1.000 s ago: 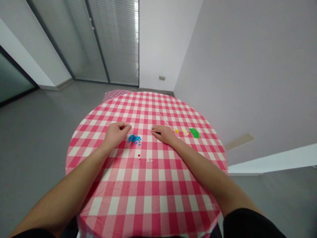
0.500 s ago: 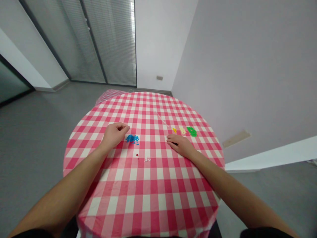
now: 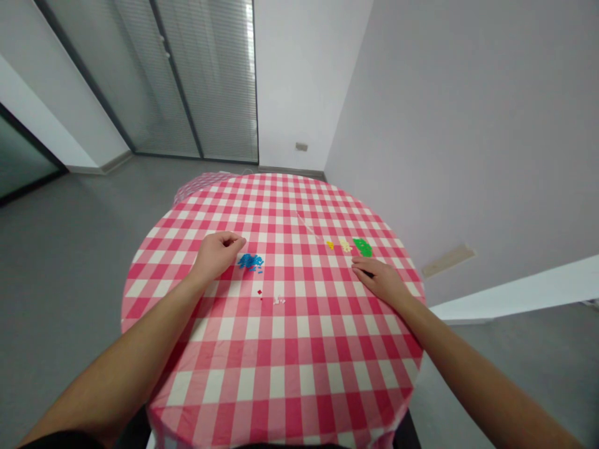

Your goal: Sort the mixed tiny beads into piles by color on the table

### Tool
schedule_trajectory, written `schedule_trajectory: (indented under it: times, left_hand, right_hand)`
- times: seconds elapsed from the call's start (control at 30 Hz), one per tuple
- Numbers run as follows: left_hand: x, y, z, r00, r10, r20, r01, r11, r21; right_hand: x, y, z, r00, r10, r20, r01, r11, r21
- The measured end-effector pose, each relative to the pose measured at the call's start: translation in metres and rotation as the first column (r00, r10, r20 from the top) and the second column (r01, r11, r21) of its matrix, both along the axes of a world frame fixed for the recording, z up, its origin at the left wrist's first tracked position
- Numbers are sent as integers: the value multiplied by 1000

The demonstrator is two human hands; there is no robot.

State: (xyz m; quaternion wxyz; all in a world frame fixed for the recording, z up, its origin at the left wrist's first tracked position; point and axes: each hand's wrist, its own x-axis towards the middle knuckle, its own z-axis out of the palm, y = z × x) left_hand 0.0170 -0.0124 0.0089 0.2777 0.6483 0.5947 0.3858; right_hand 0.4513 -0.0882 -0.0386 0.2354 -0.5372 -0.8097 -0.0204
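Observation:
My left hand [image 3: 219, 254] rests by the left side of a pile of small blue pieces [image 3: 250, 261]. Its thumb and forefinger are pinched together; whatever may be between them is too small to see. On the right, my right hand [image 3: 381, 279] hovers or lies just in front of a patch of small green pieces [image 3: 363, 247], thumb and fingers slightly apart, with nothing visible in them. Left of the green patch lie some cream pieces [image 3: 345, 246] and a few yellow pieces [image 3: 330, 245]. Nearer to me are tiny red bits [image 3: 259, 292] and white bits [image 3: 279, 300].
A red-and-white checked cloth [image 3: 281, 349] covers the round table. A thin clear strip or thread [image 3: 306, 223] lies toward its far side. Behind the table stand a checked-cloth item [image 3: 201, 185] and glass doors; a wall [image 3: 468, 156] rises on the right.
My right hand has shifted to the right, from in front of the yellow pieces to in front of the green ones. My left hand stays in place.

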Motion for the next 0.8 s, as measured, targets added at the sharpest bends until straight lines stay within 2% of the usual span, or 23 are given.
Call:
schedule_trajectory:
  times: [0.23,0.37,0.47,0.53,0.7,0.8]
  left_hand:
    - [1,-1,1,1000,-3,-4,3,1000,-1]
    - [2,-2,4,1000,-3,9,3,1000,-3]
    - [2,-2,4,1000,-13,9,13,1000,0]
    - [2,-2,4,1000,-15,7,15,1000,-2]
    - [2,0,2,1000,-8,4,8,1000,4]
    - [2,1,1,1000,-8,0,7,1000,18]
  right_hand:
    - [12,-3,-2,1000,-25,19,24,999,22]
    - [-3,-7,8,1000,-5,14,4,997,77]
    - [-39,-15,18,999,44,-29,-41,995,88]
    - [-72,-21,22,983,176,-48,-175,984,35]
    - [-153,-28,19,905,417,-87,-425,897,-121]
    - [-183,-23,13,859,509,-49,-512,855,-81]
